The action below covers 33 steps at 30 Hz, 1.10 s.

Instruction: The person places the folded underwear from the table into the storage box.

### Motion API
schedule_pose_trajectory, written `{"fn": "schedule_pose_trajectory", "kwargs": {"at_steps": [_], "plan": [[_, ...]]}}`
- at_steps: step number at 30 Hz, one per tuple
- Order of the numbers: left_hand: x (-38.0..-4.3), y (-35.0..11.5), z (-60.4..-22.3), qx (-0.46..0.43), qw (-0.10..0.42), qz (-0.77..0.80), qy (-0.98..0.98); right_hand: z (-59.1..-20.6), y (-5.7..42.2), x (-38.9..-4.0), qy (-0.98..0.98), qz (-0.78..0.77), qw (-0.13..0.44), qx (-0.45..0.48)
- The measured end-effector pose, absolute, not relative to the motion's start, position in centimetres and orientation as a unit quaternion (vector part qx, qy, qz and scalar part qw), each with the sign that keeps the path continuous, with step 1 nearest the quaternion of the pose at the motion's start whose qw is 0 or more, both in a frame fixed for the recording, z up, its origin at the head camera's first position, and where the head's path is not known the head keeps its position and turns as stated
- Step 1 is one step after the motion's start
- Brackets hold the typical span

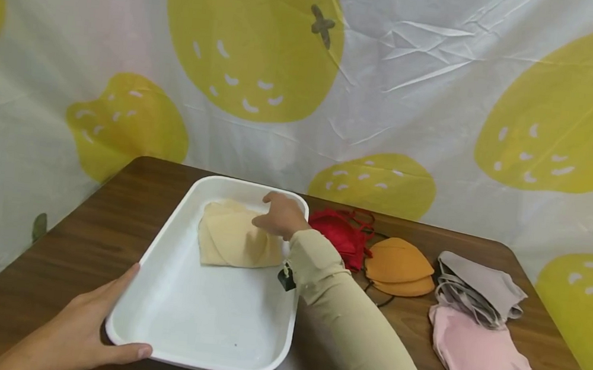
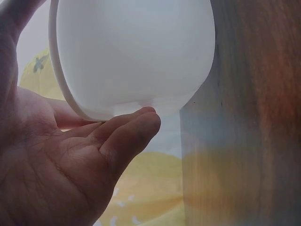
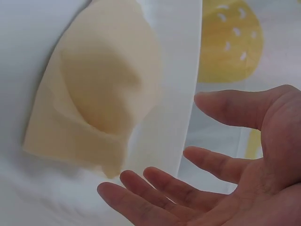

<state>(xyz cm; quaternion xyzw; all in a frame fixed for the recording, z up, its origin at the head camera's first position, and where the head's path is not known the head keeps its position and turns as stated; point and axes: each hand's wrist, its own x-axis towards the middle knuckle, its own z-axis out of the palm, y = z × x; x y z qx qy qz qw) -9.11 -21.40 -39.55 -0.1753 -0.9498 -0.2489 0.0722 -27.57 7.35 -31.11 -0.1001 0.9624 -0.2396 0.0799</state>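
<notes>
A folded beige cloth piece (image 1: 238,236), shaped like a face mask, lies at the far end inside a white tray (image 1: 127,294). My left hand (image 1: 74,318) grips the tray's near left corner, thumb along the front rim and fingers against the left side. In the left wrist view, those fingers (image 2: 129,136) press on the tray's outer wall. My right hand (image 1: 284,216) hovers over the cloth near the tray's far right side and holds nothing. Its fingers are spread apart in the right wrist view, beside the beige cloth (image 3: 103,80), which catches a shadow.
Right of the tray lie red cloth (image 1: 337,233) with straps, orange cloth masks (image 1: 398,266) with black cords, folded grey cloth (image 1: 480,283) with loops, and pink cloth (image 1: 483,358). A fruit-printed curtain (image 1: 390,99) hangs behind the brown wooden table (image 1: 77,235).
</notes>
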Motion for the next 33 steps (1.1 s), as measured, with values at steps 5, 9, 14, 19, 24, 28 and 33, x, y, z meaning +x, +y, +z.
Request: {"fn": "schedule_pose_trajectory", "kwargs": {"at_steps": [5, 9, 14, 19, 24, 28, 33], "plan": [[-9.1, -21.4, -39.6, -0.174, 0.074, -0.248, -0.95, -30.7, 7.6, -27.6, 0.961, -0.246, 0.075, -0.102], [-9.1, -21.4, -39.6, -0.174, 0.072, -0.249, -0.95, -30.3, 8.0, -27.6, 0.952, -0.282, 0.084, -0.089], [-9.1, -21.5, -39.7, -0.178, 0.078, -0.248, -0.949, -29.4, 8.9, -27.4, 0.936, -0.331, 0.093, -0.075], [-9.1, -21.4, -39.8, -0.178, 0.079, -0.248, -0.949, -28.6, 10.3, -27.2, 0.923, -0.365, 0.082, -0.085], [-9.1, -21.5, -39.8, -0.18, 0.081, -0.25, -0.948, -27.9, 12.1, -26.9, 0.905, -0.406, 0.085, -0.094], [-9.1, -21.4, -39.7, -0.178, 0.076, -0.249, -0.949, -27.4, 13.6, -26.3, 0.902, -0.411, 0.081, -0.102], [-9.1, -21.4, -39.8, -0.176, 0.066, -0.251, -0.949, -26.6, 15.6, -25.6, 0.897, -0.424, 0.075, -0.098]]}}
